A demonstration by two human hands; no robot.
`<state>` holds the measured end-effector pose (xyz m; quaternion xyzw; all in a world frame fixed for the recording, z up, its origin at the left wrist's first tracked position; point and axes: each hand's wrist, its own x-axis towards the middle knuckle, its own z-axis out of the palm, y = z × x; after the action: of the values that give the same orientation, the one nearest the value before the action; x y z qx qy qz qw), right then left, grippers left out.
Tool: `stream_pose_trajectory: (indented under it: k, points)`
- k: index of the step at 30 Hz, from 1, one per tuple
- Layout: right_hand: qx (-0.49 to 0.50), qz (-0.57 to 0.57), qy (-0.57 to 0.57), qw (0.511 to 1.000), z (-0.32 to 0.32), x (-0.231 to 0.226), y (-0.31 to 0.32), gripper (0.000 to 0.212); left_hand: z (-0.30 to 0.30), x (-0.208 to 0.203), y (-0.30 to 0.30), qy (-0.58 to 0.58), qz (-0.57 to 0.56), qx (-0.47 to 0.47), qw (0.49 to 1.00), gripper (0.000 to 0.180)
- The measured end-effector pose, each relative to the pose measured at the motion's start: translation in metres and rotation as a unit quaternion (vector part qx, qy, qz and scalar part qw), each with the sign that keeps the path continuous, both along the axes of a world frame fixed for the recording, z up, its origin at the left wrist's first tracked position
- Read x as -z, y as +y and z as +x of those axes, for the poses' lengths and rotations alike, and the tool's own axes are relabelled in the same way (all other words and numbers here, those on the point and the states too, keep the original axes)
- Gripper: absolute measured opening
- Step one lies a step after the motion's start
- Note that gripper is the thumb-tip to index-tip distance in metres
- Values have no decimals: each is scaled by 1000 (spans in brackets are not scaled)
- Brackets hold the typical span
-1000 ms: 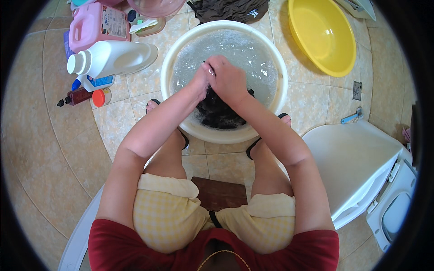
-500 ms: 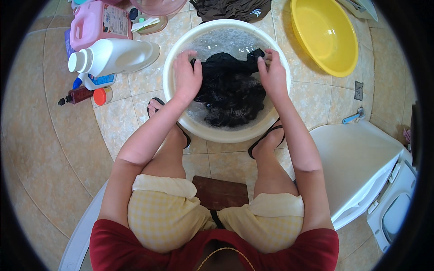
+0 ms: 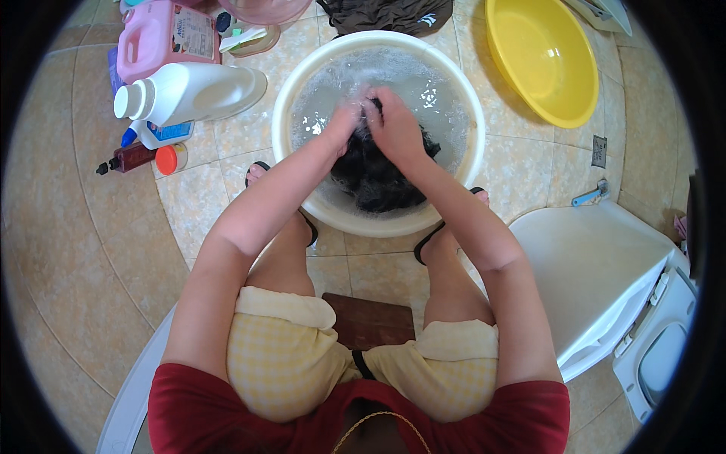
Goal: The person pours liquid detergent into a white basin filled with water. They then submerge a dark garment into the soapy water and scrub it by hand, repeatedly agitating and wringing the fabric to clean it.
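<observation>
While your right hand (image 3: 397, 129) grips wet black cloth (image 3: 378, 181) in the off-white round basin (image 3: 476, 140) — left hand (image 3: 348, 121) alongside, its hold too blurred to tell — a hard jerk could slop sudsy water (image 3: 439, 110) onto the floor tiles (image 3: 518, 170).

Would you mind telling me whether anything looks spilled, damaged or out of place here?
Nothing looks clearly spilled or damaged. The brown cloth lies bunched outside the tub, beyond its far rim, which looks a little untidy. The white bottle seems to lean left, but the wide lens may cause that.
</observation>
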<state>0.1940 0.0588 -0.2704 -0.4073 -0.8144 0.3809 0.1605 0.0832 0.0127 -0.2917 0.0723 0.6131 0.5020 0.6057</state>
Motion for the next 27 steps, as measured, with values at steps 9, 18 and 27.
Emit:
stream_pose_trajectory:
  k: [9, 18, 27]
  points:
    - [-58, 117, 21, 991, -18, -56, -14, 13, 6, -25, -10, -81, 38, -36, 995, 44]
    - [145, -176, 83, 970, 10, -13, 41, 45, -3, -76, -7, -171, 8, -79, 982, 40]
    - [80, -349, 85, 930, 35, -14, 34, 28, -26, -49, -24, 90, 42, 22, 995, 20]
